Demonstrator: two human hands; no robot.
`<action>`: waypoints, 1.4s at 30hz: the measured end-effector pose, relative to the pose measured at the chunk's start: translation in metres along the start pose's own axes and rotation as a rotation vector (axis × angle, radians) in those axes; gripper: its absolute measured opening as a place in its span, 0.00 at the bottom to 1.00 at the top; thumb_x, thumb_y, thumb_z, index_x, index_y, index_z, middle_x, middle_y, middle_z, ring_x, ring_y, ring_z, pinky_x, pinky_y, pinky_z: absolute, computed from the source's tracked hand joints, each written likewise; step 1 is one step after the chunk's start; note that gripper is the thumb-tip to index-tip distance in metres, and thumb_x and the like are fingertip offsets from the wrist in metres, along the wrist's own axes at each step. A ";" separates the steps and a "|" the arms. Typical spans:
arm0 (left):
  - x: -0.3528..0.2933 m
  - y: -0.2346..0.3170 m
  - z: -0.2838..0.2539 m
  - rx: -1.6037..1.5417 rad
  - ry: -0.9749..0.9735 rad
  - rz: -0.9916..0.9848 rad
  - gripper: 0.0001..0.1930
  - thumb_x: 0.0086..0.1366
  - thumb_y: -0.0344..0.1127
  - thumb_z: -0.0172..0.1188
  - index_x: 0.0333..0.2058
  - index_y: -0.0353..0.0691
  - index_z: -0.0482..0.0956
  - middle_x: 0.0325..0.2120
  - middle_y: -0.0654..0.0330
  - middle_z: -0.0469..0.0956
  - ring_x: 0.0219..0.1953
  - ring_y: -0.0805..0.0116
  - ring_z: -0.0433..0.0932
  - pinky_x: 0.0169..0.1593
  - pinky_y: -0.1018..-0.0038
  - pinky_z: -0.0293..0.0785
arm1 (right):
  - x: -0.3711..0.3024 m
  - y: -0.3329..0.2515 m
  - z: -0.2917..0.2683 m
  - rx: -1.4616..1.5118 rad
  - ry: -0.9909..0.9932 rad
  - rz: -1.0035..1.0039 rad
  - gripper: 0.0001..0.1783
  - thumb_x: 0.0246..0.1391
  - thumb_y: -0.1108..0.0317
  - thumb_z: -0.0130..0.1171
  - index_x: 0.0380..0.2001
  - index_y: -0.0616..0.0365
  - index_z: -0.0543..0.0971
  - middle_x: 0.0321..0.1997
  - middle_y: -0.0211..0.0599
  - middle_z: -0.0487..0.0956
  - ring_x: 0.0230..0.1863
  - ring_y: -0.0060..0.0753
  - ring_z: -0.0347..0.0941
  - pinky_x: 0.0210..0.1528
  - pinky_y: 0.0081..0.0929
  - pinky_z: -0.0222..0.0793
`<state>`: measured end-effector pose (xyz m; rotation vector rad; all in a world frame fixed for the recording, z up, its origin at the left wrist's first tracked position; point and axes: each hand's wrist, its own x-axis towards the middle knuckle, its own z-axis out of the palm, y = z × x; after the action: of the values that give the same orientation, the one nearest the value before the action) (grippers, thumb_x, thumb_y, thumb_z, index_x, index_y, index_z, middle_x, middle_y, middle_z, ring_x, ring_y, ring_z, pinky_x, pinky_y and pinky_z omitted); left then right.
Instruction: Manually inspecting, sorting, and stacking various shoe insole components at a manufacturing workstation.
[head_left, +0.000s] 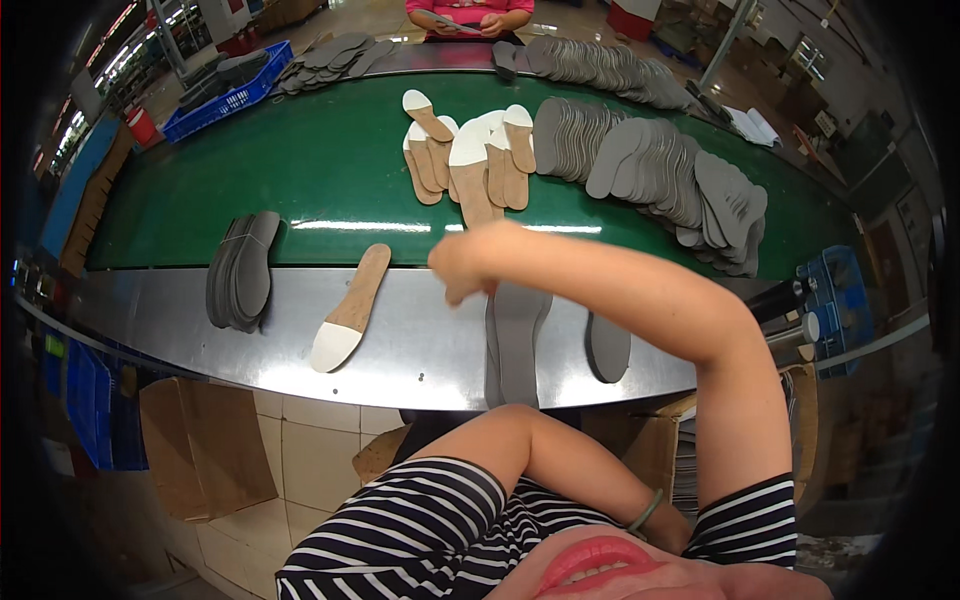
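Observation:
My right hand [466, 262] reaches across from the right, over the front edge of the green belt. Its fingers look curled and slightly blurred; anything in them is hidden. Just beyond it lies a large tan insole with a white end [474, 165], among several smaller tan-and-white insoles [425, 160]. Below my right forearm, grey insoles [516, 345] rest on the metal ledge, overhanging its near edge. Another tan-and-white insole [350, 310] lies alone to the left. My left hand [674, 528] is at the lower right, beyond a green bangle, its fingers hidden.
Fanned rows of grey insoles [650, 170] cover the belt's right side. A tied grey bundle [240, 270] stands left on the ledge [430, 345]; another grey insole [608, 346] lies right. A blue crate [230, 90] and a person in pink [470, 15] holding something flat are at the far side.

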<state>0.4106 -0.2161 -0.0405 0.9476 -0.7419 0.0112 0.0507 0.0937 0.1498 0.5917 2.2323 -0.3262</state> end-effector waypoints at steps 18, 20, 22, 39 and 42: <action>-0.019 0.016 0.024 0.165 0.007 -0.023 0.18 0.63 0.35 0.52 0.45 0.25 0.75 0.41 0.48 0.80 0.41 0.61 0.78 0.46 0.67 0.74 | 0.017 -0.007 0.070 -0.118 0.264 -0.137 0.17 0.40 0.78 0.60 0.39 0.63 0.81 0.40 0.47 0.82 0.40 0.45 0.80 0.34 0.41 0.77; -0.017 0.019 0.021 0.180 0.017 -0.025 0.18 0.63 0.34 0.52 0.46 0.25 0.75 0.42 0.49 0.80 0.41 0.62 0.78 0.46 0.67 0.75 | 0.019 0.001 0.068 -0.168 0.375 -0.176 0.14 0.43 0.75 0.57 0.37 0.64 0.77 0.31 0.47 0.81 0.34 0.47 0.80 0.31 0.38 0.76; -0.020 0.020 0.023 0.190 0.004 -0.035 0.18 0.63 0.34 0.52 0.46 0.24 0.74 0.42 0.49 0.80 0.41 0.62 0.78 0.47 0.68 0.75 | 0.016 0.018 0.064 -0.225 0.438 -0.109 0.14 0.43 0.74 0.57 0.37 0.64 0.77 0.31 0.46 0.81 0.34 0.46 0.80 0.33 0.39 0.76; -0.045 0.076 0.030 0.310 -0.009 -0.070 0.21 0.64 0.34 0.51 0.50 0.24 0.73 0.43 0.53 0.80 0.41 0.66 0.78 0.47 0.69 0.75 | -0.012 0.148 0.122 0.117 0.203 0.356 0.16 0.48 0.57 0.62 0.34 0.59 0.81 0.36 0.43 0.81 0.41 0.45 0.78 0.42 0.38 0.74; -0.049 0.095 0.034 0.138 0.005 -0.219 0.18 0.61 0.32 0.53 0.46 0.24 0.74 0.38 0.52 0.80 0.37 0.66 0.77 0.43 0.70 0.75 | -0.013 0.173 0.151 0.151 0.377 0.388 0.11 0.42 0.70 0.60 0.28 0.67 0.81 0.36 0.48 0.81 0.33 0.46 0.80 0.34 0.38 0.76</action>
<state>0.3238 -0.1695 0.0131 1.1564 -0.6357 -0.1288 0.2426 0.1755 0.0531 1.2320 2.3878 -0.1941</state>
